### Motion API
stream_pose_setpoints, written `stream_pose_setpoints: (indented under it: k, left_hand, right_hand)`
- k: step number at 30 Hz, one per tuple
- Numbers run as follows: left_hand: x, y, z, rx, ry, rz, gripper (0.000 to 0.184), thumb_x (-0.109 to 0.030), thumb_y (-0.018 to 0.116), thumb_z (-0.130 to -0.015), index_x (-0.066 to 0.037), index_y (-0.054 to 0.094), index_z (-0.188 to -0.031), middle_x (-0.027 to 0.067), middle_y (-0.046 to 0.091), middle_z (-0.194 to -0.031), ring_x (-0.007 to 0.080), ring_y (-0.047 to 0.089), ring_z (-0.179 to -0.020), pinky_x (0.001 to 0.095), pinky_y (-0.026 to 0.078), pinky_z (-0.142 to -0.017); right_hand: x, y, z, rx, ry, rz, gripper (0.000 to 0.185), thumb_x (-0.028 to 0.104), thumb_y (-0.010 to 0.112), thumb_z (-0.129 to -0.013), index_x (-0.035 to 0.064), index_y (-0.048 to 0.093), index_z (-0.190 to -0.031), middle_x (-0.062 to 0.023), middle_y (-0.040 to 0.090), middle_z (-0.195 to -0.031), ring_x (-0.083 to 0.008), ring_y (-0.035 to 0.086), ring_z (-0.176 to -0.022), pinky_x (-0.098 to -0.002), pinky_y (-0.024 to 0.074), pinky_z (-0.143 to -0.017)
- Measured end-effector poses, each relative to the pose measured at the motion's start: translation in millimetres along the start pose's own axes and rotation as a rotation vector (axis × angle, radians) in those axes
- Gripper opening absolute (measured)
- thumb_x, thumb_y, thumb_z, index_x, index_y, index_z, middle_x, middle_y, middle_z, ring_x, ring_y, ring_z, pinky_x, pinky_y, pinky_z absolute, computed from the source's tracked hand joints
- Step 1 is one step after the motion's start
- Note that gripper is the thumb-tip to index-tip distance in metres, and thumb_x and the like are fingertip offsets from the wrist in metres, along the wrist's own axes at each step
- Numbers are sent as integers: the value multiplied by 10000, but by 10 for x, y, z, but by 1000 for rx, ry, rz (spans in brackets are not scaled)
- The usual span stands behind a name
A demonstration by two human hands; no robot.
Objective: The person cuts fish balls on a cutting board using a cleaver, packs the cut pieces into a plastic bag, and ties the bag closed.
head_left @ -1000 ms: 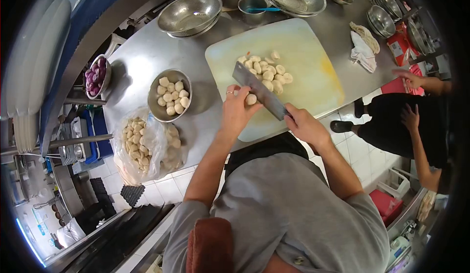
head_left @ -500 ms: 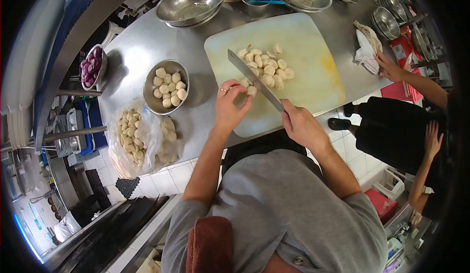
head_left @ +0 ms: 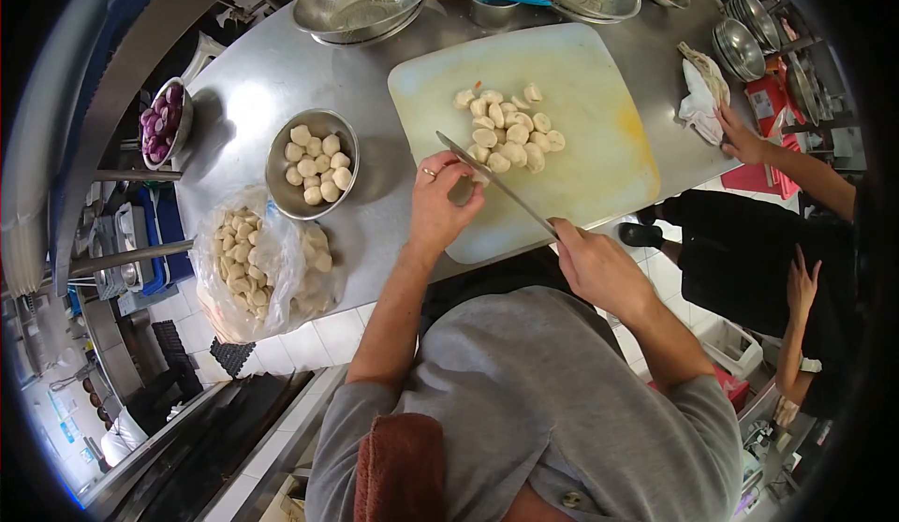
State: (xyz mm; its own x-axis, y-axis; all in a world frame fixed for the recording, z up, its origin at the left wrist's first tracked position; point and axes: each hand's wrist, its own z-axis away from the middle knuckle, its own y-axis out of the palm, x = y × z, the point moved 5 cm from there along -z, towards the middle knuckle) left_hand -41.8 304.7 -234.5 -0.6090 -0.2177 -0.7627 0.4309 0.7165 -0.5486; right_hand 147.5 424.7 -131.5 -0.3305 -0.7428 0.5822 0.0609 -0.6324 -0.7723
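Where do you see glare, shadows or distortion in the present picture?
Head view: bright glare on the steel table, left of the cutting board; head view: a soft shadow to the right of the bowl of pale balls; head view: strong wide-angle distortion, with the table's edge bowed and the picture's corners black.

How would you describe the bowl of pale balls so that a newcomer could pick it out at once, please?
On the steel table, find the big board. Left of it in the picture, just beyond the plastic bag, sits a round metal bowl. Unlike the bowl of purple onions farther left, it holds pale balls.
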Motion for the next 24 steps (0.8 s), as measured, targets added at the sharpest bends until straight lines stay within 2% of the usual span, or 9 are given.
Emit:
stream_pose_setpoints:
  k: [15,21,24]
  left_hand:
    - [1,1,5,-41,25,18,274,-98,798,-683,-72,685,-931,102,624,-1087,302,605,-1025,410,513,-877]
    - [3,-15,6,-54,45,47,269,-99,804,-680,-70,685,-920,98,635,-1070,294,617,-1001,391,519,-857]
    - [5,-24,18,-49,25,42,269,-94,802,-686,-68,686,-927,99,636,-1070,290,619,-995,383,523,-854]
  right_hand:
    - [72,67,-153,78,11,1,342,31,541,-905,-52,435,-1220,-268,639,-768,-466,642,-737,-530,517,-664]
    - [-96,449,-507,25,-40,15,341,15,544,-890,-60,426,-1200,-267,629,-751,-470,628,-712,-531,515,-663]
    - [-119,444,-658,-90,-93,-28,300,19,551,-895,-39,454,-1174,-270,629,-749,-473,627,-725,-535,502,-653]
